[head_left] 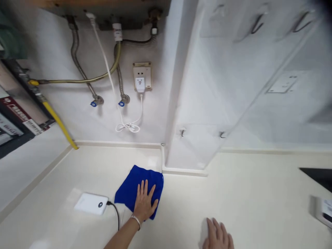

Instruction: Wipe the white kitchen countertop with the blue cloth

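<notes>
My left hand (145,203) lies palm down with its fingers spread on a blue cloth (129,188). A bracelet circles that wrist. The cloth rests flat on the cream countertop (241,193), up against the base of the wall corner. Lower in view and to the right, my right hand (218,236) rests on the bare counter with its fingers stretched forward, holding nothing. Its wrist is cut off by the bottom edge. Left of the cloth lies a white power bank (90,203) with a black cable (116,210) plugged into it.
A heater-like unit (103,14) hangs above, with hoses and valves (97,101) below it. A white plug (140,84) sits in the wall socket. The yellow gas hose (61,124) runs down at left. Hooks (183,132) line the wall column. A white object (325,211) stands far right.
</notes>
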`<state>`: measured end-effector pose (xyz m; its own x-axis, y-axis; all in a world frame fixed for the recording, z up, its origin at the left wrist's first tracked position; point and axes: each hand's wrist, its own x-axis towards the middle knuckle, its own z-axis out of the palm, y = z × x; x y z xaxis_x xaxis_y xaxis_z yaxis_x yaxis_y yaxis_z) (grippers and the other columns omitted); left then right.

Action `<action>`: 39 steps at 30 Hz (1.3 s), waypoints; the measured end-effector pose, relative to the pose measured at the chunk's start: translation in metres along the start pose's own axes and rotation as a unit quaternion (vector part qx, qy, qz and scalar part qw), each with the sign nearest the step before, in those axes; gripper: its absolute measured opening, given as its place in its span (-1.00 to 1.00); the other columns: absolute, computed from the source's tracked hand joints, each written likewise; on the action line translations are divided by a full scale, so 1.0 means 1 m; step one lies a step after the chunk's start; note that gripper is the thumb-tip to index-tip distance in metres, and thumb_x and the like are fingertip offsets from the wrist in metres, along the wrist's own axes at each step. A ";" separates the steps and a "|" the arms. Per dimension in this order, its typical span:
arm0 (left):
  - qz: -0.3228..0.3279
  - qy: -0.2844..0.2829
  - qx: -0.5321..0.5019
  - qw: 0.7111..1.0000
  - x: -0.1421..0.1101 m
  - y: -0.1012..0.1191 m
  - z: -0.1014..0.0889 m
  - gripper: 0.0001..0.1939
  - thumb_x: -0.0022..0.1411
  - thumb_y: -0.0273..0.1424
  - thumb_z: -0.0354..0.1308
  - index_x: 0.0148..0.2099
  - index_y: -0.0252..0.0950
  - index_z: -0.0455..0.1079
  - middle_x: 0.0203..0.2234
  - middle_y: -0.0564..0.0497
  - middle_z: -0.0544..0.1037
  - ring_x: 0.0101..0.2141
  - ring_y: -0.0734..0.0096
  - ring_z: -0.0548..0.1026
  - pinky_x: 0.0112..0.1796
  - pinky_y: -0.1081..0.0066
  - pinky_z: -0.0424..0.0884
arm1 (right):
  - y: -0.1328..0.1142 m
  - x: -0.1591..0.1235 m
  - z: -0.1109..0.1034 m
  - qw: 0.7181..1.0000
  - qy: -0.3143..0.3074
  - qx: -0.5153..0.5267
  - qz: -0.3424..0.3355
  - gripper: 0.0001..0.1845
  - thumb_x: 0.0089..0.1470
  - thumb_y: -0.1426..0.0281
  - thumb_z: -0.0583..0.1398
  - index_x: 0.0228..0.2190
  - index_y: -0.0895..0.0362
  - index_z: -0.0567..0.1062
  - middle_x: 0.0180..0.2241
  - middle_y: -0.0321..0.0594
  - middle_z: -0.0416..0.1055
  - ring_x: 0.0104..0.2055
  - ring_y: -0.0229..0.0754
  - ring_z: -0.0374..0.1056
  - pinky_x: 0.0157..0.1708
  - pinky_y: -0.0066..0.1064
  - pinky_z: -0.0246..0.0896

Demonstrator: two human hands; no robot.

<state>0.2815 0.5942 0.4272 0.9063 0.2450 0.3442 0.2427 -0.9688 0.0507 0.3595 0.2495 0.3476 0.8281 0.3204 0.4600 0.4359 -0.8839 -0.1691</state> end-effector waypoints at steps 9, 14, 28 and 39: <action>0.176 -0.031 -0.031 0.983 -0.043 0.088 -0.023 -0.22 0.31 -0.10 0.03 0.46 -0.10 -0.19 0.44 -0.25 -0.20 0.38 -0.16 -0.08 0.25 -0.13 0.08 | -0.017 0.014 -0.021 0.999 -0.022 -0.022 0.010 -0.38 0.01 0.51 0.00 0.14 0.24 0.37 0.23 0.05 0.23 0.39 0.17 -0.12 0.30 0.17 -0.19; 0.223 -0.020 -0.030 0.974 -0.039 0.093 -0.026 -0.23 0.30 -0.10 0.04 0.45 -0.08 -0.15 0.44 -0.22 -0.18 0.37 -0.16 -0.04 0.22 -0.09 0.15 | -0.025 0.022 -0.033 0.997 -0.050 -0.050 0.025 -0.36 -0.01 0.57 0.02 0.14 0.20 0.38 0.24 -0.01 0.24 0.40 0.16 -0.13 0.32 0.13 -0.23; 0.290 -0.058 -0.058 0.953 -0.052 0.100 -0.029 -0.21 0.28 -0.10 0.07 0.45 -0.12 -0.12 0.44 -0.23 -0.21 0.37 -0.20 -0.06 0.22 -0.15 0.16 | -0.025 0.029 -0.031 0.996 -0.064 -0.003 0.060 -0.46 0.13 0.42 0.08 0.15 0.12 0.40 0.25 -0.05 0.26 0.38 0.17 -0.08 0.33 0.12 -0.23; 0.158 0.055 -0.077 0.983 -0.049 0.128 0.021 -0.20 0.27 -0.33 0.04 0.46 -0.10 -0.24 0.43 -0.16 -0.08 0.36 -0.13 0.00 0.21 -0.16 0.21 | -0.024 0.033 -0.031 0.995 -0.033 0.074 0.059 -0.44 0.15 0.41 0.11 0.19 0.12 0.35 0.26 -0.01 0.23 0.39 0.21 -0.11 0.31 0.22 -0.17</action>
<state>0.2754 0.4593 0.3966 0.8835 -0.0660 0.4638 -0.1076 -0.9921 0.0638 0.3654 0.2707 0.3935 0.8956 0.2443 0.3718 0.3780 -0.8586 -0.3464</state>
